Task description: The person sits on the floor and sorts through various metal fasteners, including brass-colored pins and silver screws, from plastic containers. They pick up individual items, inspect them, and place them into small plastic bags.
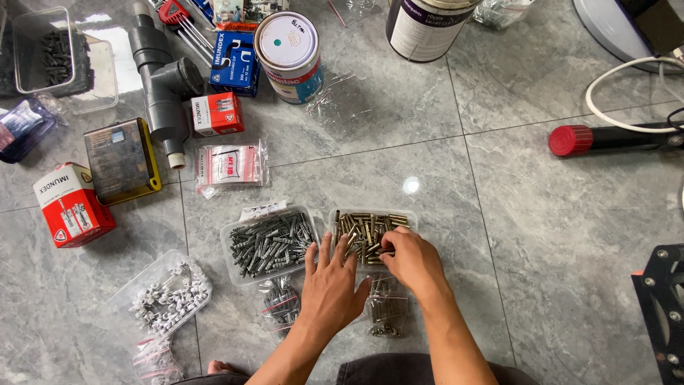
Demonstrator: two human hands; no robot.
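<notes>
Head view looked down on a grey tiled floor (541, 214) where both hands worked at a clear tray of brass-coloured screws (370, 232). That tray sat beside a matching tray of grey wall plugs (271, 244), the two nearly touching. The left hand (333, 285) lay flat with its fingers (325, 249) spread, reaching over the tray's near edge. The right hand (412, 258) curled its fingers (388, 251) down among the screws, pinched close; whether they held one could not be told. Small clear bags (385, 310) lay under the wrists. A paint tin (288, 55) stood well apart.
</notes>
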